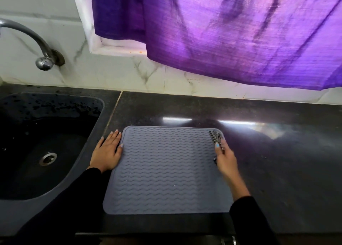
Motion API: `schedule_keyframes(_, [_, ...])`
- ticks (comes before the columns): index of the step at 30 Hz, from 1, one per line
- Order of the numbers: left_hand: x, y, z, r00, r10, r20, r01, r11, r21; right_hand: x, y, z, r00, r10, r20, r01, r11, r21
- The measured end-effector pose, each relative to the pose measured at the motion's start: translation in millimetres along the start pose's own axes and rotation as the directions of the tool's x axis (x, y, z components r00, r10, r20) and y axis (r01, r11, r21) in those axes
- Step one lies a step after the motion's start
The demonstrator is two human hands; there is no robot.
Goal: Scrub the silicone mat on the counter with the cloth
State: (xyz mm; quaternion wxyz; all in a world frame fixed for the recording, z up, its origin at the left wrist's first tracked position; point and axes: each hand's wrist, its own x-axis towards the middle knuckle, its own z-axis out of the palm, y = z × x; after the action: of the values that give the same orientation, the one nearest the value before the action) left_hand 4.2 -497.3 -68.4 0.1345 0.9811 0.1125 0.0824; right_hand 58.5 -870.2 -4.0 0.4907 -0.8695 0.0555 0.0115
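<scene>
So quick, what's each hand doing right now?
Left hand: open, flat on the counter at the silicone mat's left edge.
Right hand: holding the cloth on the mat's far right corner.

One Head Camera, Looking Down at the Counter

A single wide-angle view sat at head height, facing forward and down. It looked close over the dark counter [259, 161], with the sink [96, 126] at left and the purple curtain [222, 32] across the top.

Your left hand [107, 152] lies flat beside the grey mat [166, 170]. Your right hand [224, 158] grips the checked cloth [215, 136] at its far right corner.
</scene>
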Motion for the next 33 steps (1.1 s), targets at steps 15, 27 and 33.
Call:
schedule_keyframes(15, [0.9,-1.1,1.6,1.0,0.011,0.008,-0.011,1.0,0.012,-58.8,21.4,47.1,0.916,-0.274,0.292,0.4,0.661,-0.635])
schedule_keyframes(27, [-49.8,10.1,-16.3,0.993,-0.003,0.119,0.016,0.994,-0.106,-56.5,-31.6,58.8,0.974,-0.056,0.218,0.07,0.996,-0.056])
schedule_keyframes(33, [-66.8,9.8,-12.4,0.998,0.025,0.065,-0.026,0.999,0.027,-92.8,-10.2,102.0,0.883,-0.37,0.29,0.468,0.633,-0.617])
